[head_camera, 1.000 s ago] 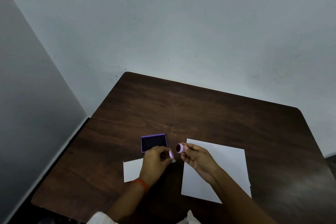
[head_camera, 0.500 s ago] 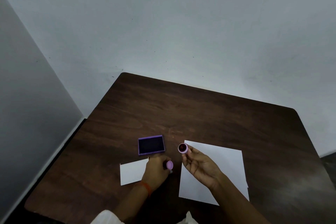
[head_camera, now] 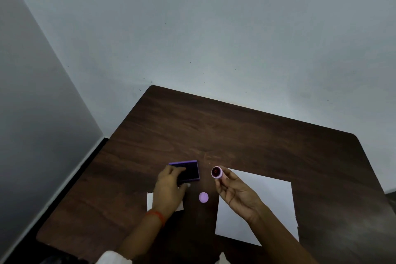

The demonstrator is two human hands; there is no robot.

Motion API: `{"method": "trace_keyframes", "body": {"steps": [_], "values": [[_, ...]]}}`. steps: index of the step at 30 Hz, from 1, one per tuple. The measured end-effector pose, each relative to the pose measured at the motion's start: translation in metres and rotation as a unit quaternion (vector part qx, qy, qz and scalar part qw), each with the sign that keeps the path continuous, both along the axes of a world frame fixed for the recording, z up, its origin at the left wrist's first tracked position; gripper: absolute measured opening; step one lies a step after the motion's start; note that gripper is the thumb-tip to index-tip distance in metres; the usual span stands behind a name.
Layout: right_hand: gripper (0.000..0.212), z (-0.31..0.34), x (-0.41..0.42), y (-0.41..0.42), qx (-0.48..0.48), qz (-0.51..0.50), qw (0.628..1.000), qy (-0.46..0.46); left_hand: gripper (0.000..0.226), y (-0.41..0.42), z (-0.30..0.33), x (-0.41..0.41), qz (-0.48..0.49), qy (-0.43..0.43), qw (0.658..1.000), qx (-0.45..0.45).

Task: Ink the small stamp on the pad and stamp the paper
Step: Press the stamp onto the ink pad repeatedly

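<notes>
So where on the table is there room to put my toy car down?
The far half of the table, beyond the ink pad and the big paper, is bare wood. Its near left corner is bare too. It is crowded between the two hands: the left hand is on the pad, the right hand holds the stamp, and the purple cap lies between.

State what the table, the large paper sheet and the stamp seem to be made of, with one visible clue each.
Table: likely wood or wood-look laminate, dark brown grain streaks, slight sheen.
Paper sheet: thin matte white paper, lying flat.
Stamp: probably plastic, smooth lilac rim around a dark red face.
</notes>
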State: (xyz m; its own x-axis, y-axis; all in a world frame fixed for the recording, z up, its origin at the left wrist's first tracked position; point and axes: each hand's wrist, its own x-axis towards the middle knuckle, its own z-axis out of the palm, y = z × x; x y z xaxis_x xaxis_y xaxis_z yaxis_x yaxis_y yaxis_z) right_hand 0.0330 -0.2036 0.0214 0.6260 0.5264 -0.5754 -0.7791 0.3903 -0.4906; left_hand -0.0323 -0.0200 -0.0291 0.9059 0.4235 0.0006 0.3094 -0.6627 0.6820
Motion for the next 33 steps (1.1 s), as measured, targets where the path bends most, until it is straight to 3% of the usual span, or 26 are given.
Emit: {"method": "trace_keyframes", "body": {"steps": [3, 7, 11, 15, 17, 21, 23, 26, 33], "values": [[0.023, -0.002, 0.004, 0.009, -0.041, 0.013, 0.999, -0.013, 0.057, 0.024, -0.002, -0.003, 0.015, 0.009, 0.998, 0.056], [0.019, -0.008, 0.011, 0.033, -0.147, 0.031, 0.988, -0.036, 0.077, 0.044, -0.009, 0.000, -0.031, 0.053, 0.996, 0.064], [0.014, -0.012, 0.014, 0.072, -0.303, 0.099, 0.934, -0.163, 0.084, 0.055, -0.021, 0.007, -0.085, 0.092, 0.992, 0.014], [0.011, -0.015, 0.012, 0.104, -0.429, 0.174, 0.757, -0.462, 0.078, 0.062, -0.030, 0.009, -0.105, 0.084, 0.991, -0.015], [0.015, -0.024, 0.013, 0.118, -0.442, 0.245, 0.673, -0.540, 0.076, 0.065, -0.033, 0.008, -0.109, 0.073, 0.991, -0.025], [0.030, -0.039, 0.011, 0.127, -0.472, 0.411, 0.444, -0.641, 0.077, 0.066, -0.037, 0.007, -0.106, 0.053, 0.992, -0.040], [0.037, -0.043, 0.009, 0.125, -0.469, 0.404, 0.388, -0.683, 0.077, 0.066, -0.039, 0.008, -0.101, 0.045, 0.993, -0.044], [0.039, -0.050, 0.008, 0.123, -0.468, 0.359, 0.362, -0.722, 0.075, 0.065, -0.041, 0.008, -0.095, 0.039, 0.993, -0.051], [0.037, -0.046, 0.005, 0.132, -0.514, 0.355, 0.412, -0.663, 0.075, 0.064, -0.041, 0.009, -0.083, 0.031, 0.994, -0.070]]}}
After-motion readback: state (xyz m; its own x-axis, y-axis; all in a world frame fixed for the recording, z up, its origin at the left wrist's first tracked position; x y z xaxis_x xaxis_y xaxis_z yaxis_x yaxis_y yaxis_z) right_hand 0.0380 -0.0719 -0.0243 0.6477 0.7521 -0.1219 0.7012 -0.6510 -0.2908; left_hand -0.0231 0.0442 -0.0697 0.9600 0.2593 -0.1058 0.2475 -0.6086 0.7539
